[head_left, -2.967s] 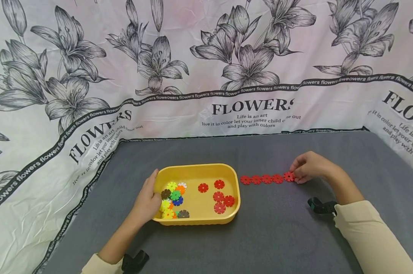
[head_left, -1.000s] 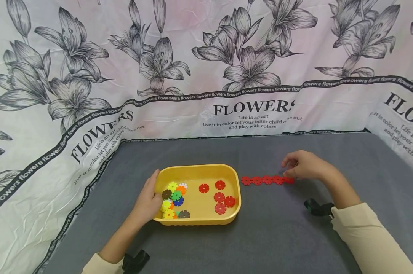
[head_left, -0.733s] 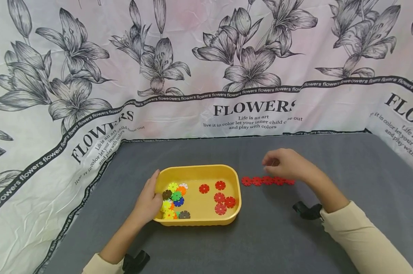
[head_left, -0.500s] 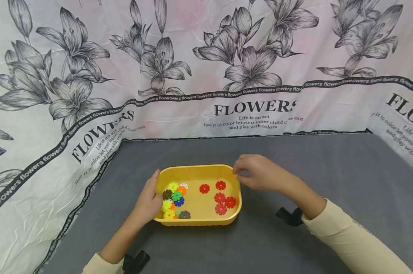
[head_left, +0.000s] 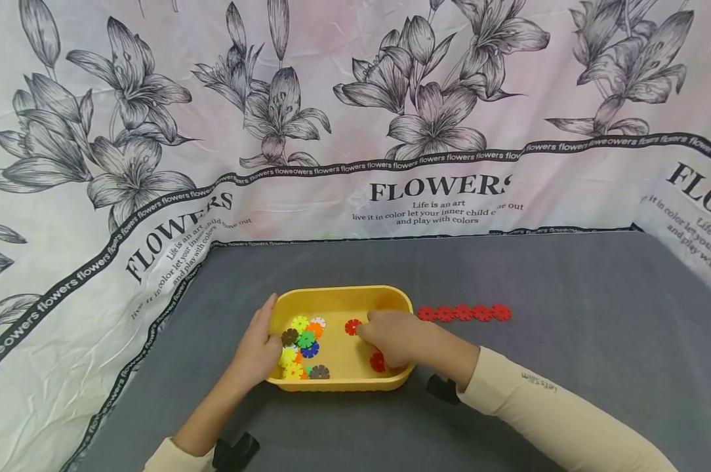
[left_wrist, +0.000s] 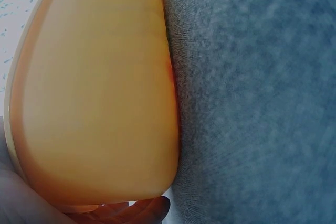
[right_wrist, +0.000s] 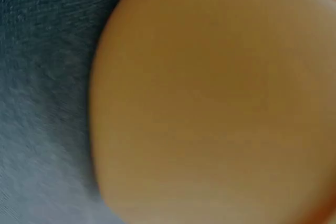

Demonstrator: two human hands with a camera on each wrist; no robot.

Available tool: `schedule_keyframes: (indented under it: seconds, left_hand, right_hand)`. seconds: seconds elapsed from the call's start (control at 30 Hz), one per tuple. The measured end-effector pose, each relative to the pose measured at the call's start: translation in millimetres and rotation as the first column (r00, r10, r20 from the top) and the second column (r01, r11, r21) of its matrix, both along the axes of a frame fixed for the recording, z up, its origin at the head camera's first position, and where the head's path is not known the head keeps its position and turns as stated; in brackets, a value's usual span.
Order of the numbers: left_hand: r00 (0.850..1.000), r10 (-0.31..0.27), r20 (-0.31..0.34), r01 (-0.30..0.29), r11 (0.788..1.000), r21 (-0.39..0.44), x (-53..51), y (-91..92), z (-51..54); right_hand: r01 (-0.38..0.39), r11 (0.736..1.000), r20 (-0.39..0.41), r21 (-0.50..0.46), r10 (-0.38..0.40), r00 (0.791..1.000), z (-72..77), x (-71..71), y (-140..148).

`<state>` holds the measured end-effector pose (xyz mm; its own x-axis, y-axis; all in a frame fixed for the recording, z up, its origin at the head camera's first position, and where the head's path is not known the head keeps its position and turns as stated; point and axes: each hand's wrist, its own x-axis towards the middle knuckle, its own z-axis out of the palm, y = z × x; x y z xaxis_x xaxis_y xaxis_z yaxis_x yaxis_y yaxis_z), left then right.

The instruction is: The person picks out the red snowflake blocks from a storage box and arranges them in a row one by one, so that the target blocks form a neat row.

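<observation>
A yellow plastic tray [head_left: 344, 385] sits on the grey cloth. My left hand [head_left: 255, 347] grips its left end, thumb over the rim; in the left wrist view fingers [left_wrist: 149, 211] wrap the tray wall [left_wrist: 100, 98]. My right hand [head_left: 399, 337] reaches inside the tray's right part, over the red notched discs. One red disc [head_left: 352, 326] shows by its fingertips and another red disc [head_left: 378, 360] below the hand; the others there are hidden. Whether the fingers pinch a disc is not visible. The right wrist view shows mostly the tray's outer wall [right_wrist: 210, 98].
A row of red discs [head_left: 464, 313] lies right of the tray, touching end to end. Mixed yellow, orange, green, blue, brown and white discs [head_left: 305, 339] are heaped at the tray's left end. A floral curtain [head_left: 438, 196] stands behind the grey cloth [head_left: 568, 295].
My right hand has let go of the red disc at the row's right end and moved left into the tray. That disc now lies in line with the row. The left hand stays put.
</observation>
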<state>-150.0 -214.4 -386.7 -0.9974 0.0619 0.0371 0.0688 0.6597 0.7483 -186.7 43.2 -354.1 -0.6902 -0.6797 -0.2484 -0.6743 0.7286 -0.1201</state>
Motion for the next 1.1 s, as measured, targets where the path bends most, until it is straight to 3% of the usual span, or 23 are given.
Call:
schedule_keyframes:
  seconds: [0.2, 0.37, 0.63, 0.97, 1.1]
  left_hand:
    - [1.0, -0.002, 0.0, 0.002, 1.0, -0.007, -0.2, -1.5, -1.3]
    - [1.0, 0.004, -0.008, -0.004, 1.0, -0.008, 1.9, -1.0, -2.3]
    - [1.0, 0.007, -0.015, -0.007, 1.0, -0.023, 1.1, -0.1, -0.9]
    - [0.999, 0.003, -0.038, -0.003, 1.0, -0.013, -0.6, 0.1, -3.8]
    - [0.998, -0.006, -0.066, 0.005, 1.0, -0.014, -1.8, -0.2, -5.6]
  right_hand:
    - [0.053, 0.995, 0.052, -0.086, -0.049, 0.997, -6.7, -10.7, -1.8]
    - [0.05, 0.986, 0.074, -0.156, -0.039, 0.996, -11.4, -15.2, -1.9]
    - [0.036, 0.955, 0.023, -0.293, -0.031, 0.999, -23.5, -16.4, 0.0]
    - [-0.04, 0.863, -0.016, -0.503, 0.037, 0.999, -24.9, -18.9, 9.3]
    - [-0.023, 0.83, 0.004, -0.557, 0.03, 1.0, -23.5, -19.3, 11.8]
